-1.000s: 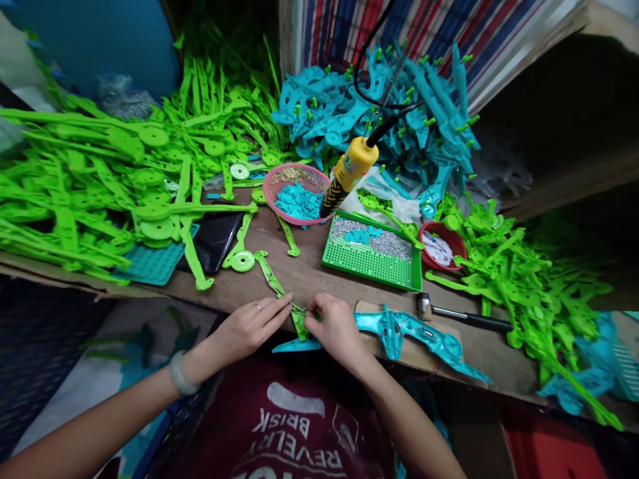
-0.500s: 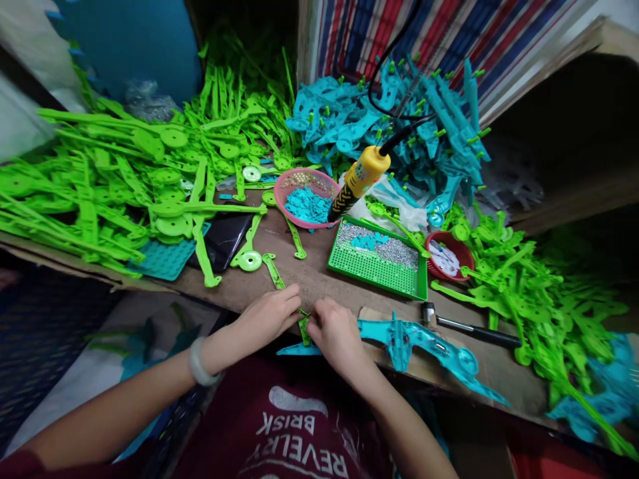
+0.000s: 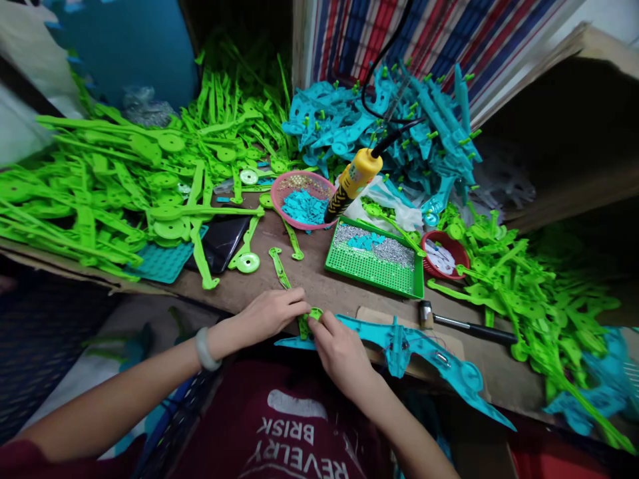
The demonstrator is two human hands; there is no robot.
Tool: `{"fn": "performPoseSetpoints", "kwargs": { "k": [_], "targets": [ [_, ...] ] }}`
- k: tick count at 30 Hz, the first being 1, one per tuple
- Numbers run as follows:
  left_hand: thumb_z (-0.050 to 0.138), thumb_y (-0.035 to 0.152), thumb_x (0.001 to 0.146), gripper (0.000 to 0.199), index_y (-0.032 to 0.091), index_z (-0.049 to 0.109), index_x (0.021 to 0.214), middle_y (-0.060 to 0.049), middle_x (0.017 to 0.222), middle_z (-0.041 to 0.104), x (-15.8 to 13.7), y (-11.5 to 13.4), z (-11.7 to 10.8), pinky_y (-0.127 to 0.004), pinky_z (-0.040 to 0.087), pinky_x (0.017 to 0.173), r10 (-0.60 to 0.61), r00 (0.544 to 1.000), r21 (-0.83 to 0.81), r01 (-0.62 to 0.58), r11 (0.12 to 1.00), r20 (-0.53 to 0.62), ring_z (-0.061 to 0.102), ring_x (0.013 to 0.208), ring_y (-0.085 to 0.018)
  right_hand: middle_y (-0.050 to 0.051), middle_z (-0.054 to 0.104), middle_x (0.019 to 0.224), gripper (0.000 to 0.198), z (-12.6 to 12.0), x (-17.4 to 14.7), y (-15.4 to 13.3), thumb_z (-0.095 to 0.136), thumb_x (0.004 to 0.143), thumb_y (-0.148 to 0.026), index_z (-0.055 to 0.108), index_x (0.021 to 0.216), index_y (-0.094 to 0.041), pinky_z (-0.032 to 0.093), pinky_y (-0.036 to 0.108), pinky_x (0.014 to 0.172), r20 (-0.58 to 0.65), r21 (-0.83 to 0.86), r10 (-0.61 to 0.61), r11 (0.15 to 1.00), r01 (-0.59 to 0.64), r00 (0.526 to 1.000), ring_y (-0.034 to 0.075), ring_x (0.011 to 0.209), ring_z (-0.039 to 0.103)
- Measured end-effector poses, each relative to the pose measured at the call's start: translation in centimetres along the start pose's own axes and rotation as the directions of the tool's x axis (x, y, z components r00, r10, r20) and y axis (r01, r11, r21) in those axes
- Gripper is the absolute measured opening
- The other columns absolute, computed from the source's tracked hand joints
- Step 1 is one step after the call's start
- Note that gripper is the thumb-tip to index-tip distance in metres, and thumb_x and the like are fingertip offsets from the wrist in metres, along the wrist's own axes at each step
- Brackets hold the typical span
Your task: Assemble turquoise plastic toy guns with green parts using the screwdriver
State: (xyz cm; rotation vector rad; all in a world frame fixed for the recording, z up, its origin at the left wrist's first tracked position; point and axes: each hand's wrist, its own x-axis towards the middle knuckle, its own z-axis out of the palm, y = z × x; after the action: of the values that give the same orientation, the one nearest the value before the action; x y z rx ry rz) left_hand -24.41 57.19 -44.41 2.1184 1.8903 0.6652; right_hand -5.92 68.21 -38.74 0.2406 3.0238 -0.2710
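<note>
Both hands are at the front edge of the bench, close together over a green plastic part (image 3: 303, 326) with a rounded end. My left hand (image 3: 269, 314) pinches its left side with bent fingers. From the right, my right hand (image 3: 344, 342) has thumb and fingertips closed on the rounded end. Under the hands lies a long curved blue plastic piece (image 3: 424, 346), its left tip showing below the green part. Just beyond my left hand rests a slim green arm-shaped part (image 3: 279, 267). Fingers hide some of the held part.
Behind stand a pink basket (image 3: 279, 206) of small blue pieces, a yellow-handled electric tool (image 3: 360, 174) and a green tray (image 3: 369, 276) of metal bits. A hammer (image 3: 474, 329) and a red basket (image 3: 452, 271) lie right. Green piles (image 3: 90, 193) and blue parts (image 3: 339, 120) surround them.
The rounded end of the green part now shows between my hands. My right hand has shifted slightly down and right, and the slim green arm-shaped part beyond lies more exposed.
</note>
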Motion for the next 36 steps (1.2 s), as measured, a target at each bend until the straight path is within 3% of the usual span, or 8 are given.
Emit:
{"fn": "performPoseSetpoints", "kwargs": {
  "k": [4,13,17,20,23,26,31,36],
  "targets": [
    [0.043,0.014,0.1,0.023,0.02,0.065,0.104,-0.004,0.091,0.053,0.0,-0.3,0.1,-0.027,0.037,0.06,0.051,0.999,0.045,-0.052,0.998,0.013,0.051,0.073,-0.016,0.008,0.063,0.091,0.025,0.6,-1.8,1.1,0.041,0.101,-0.012,0.059,0.118,-0.014,0.045,0.03,0.068,-0.099,-0.02,-0.042,0.999,0.04,0.994,0.021,0.085,0.059],
    [0.052,0.009,0.095,0.019,0.02,0.065,0.103,-0.003,0.093,0.052,0.7,-0.5,-2.3,-0.028,0.04,0.063,0.097,0.981,0.168,-0.126,0.978,0.17,0.054,0.075,-0.016,0.006,0.058,0.09,0.016,-0.5,-0.1,4.8,0.055,0.096,-0.011,0.062,0.11,-0.016,0.035,0.03,0.061,-0.059,-0.122,-0.224,0.969,0.216,0.973,0.02,0.087,0.052],
    [0.051,0.01,0.095,0.021,0.018,0.064,0.11,-0.007,0.104,0.055,0.5,2.9,-2.2,-0.032,0.045,0.068,-0.082,0.982,0.281,0.032,0.959,0.167,0.057,0.08,-0.019,0.007,0.057,0.091,0.013,-0.5,-0.1,6.5,0.058,0.096,-0.017,0.062,0.108,-0.017,0.035,0.03,0.06,-0.054,-0.167,-0.265,0.953,0.253,0.963,0.021,0.087,0.051],
    [0.051,0.028,0.1,0.022,0.012,0.065,0.107,-0.013,0.107,0.059,0.9,6.4,-1.1,-0.037,0.048,0.072,-0.245,0.968,0.357,0.212,0.91,0.049,0.058,0.093,-0.026,0.008,0.057,0.09,0.021,-0.2,-0.4,7.6,0.051,0.1,-0.02,0.059,0.118,-0.014,0.039,0.03,0.06,-0.044,-0.201,-0.354,0.919,0.339,0.934,0.022,0.088,0.051],
    [0.051,0.042,0.101,0.034,0.012,0.065,0.099,-0.014,0.106,0.061,1.7,8.7,0.2,-0.037,0.048,0.068,-0.428,0.897,0.351,0.439,0.827,-0.113,0.058,0.096,-0.029,0.008,0.058,0.089,0.026,0.1,-0.6,8.4,0.041,0.103,-0.019,0.057,0.123,-0.011,0.042,0.031,0.06,-0.024,-0.201,-0.448,0.878,0.435,0.894,0.022,0.087,0.051],
    [0.054,0.038,0.099,0.026,0.014,0.063,0.093,-0.011,0.1,0.062,2.1,9.3,0.7,-0.039,0.047,0.069,-0.504,0.844,0.307,0.536,0.787,-0.181,0.057,0.094,-0.028,0.008,0.056,0.089,0.024,0.2,-0.6,8.5,0.046,0.101,-0.021,0.058,0.12,-0.012,0.042,0.032,0.062,-0.038,-0.129,-0.433,0.896,0.425,0.901,0.022,0.086,0.05],
    [0.06,0.024,0.096,0.01,0.015,0.062,0.101,-0.009,0.111,0.063,2.0,8.8,0.8,-0.042,0.046,0.078,-0.43,0.875,0.209,0.474,0.855,-0.223,0.055,0.1,-0.029,0.005,0.051,0.09,0.018,0.0,0.1,8.3,0.058,0.095,-0.019,0.066,0.111,-0.018,0.038,0.03,0.064,-0.022,0.083,-0.276,0.957,0.276,0.961,0.019,0.082,0.049],
    [0.052,0.012,0.099,0.015,0.017,0.062,0.108,-0.005,0.108,0.064,2.1,8.4,1.6,-0.039,0.046,0.084,-0.28,0.943,0.083,0.298,0.951,-0.179,0.054,0.099,-0.024,0.003,0.049,0.089,0.021,-0.3,0.7,9.3,0.048,0.096,-0.009,0.066,0.105,-0.016,0.04,0.028,0.071,-0.022,0.332,-0.247,0.912,0.24,0.969,0.017,0.081,0.051]
  ]
}}
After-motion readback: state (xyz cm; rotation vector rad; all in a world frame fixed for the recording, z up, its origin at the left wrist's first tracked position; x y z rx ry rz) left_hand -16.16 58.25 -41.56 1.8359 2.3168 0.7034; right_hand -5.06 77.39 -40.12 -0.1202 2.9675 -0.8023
